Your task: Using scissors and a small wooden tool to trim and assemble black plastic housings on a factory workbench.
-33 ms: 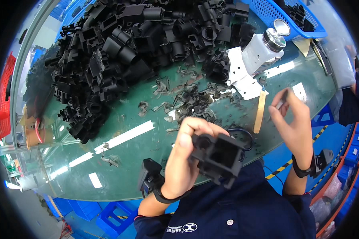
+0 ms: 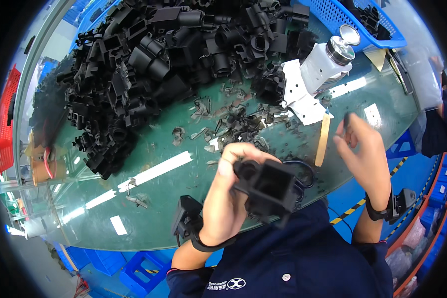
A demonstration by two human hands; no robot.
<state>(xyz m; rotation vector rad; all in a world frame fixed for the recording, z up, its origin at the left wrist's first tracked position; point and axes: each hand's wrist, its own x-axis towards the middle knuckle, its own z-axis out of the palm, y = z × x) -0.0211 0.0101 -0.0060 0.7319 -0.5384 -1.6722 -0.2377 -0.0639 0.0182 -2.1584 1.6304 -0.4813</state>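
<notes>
My left hand (image 2: 228, 193) is shut around a black plastic housing with a square opening (image 2: 269, 187), held up close to my chest. A thin black loop (image 2: 303, 169) shows just behind the housing. My right hand (image 2: 363, 151) is raised to the right of it, above the table's near edge. Its fingertips pinch a small dark piece (image 2: 346, 118). The hands are apart from each other. Each wrist carries a black strap with a small device.
A big heap of black moulded parts (image 2: 149, 64) covers the far left of the green glass-topped table (image 2: 154, 218). Black trimmings (image 2: 236, 124) lie mid-table, beside a wooden stick (image 2: 323, 140), a white container with a metal lid (image 2: 328, 59) and a blue basket (image 2: 355, 20).
</notes>
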